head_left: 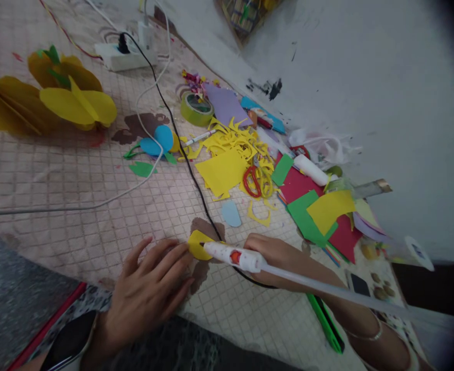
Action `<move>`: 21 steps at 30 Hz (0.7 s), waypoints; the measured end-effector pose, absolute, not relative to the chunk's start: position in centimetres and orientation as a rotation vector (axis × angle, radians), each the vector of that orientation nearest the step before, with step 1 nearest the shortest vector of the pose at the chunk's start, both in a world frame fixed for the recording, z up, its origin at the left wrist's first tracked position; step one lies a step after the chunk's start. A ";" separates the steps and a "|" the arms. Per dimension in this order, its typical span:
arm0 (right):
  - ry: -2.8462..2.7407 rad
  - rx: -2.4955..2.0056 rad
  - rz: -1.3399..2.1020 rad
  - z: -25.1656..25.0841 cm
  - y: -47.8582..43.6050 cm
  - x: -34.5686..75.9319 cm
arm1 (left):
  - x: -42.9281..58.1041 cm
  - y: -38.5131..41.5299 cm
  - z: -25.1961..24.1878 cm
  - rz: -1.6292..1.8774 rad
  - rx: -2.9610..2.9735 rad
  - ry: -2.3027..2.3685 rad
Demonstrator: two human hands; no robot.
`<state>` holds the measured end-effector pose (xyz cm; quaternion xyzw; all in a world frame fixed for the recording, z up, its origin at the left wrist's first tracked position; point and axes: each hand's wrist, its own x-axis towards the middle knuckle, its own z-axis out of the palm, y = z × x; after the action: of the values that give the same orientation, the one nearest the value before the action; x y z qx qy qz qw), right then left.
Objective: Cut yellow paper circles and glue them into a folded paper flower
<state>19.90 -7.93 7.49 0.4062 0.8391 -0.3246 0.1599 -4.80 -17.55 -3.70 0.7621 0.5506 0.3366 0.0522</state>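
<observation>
Right hand [284,260] gripping white glue gun [239,257], fingers curling round it, tip pointing left over small yellow paper [196,251]; left hand [150,283] resting, fingers loosely spread, touching paper's edge.

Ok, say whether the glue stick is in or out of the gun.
Partly in: the translucent glue stick enters the rear of the glue gun, a long stretch sticking out behind.

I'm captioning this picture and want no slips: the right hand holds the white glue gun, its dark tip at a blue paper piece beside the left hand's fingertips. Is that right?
Not quite. The head view shows that the paper piece at the tip is yellow, not blue. The right hand does hold the white glue gun, beside the left hand's fingertips.
</observation>
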 end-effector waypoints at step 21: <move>2.436 1.114 -0.887 7.3 -8.5 21.0 | -4.7 -17.7 -3.7 1.053 2.297 1.665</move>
<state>20.96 -8.45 7.32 0.3899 0.8523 -0.3102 0.1591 -4.71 -17.67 -3.74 0.7578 0.5492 0.3474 0.0577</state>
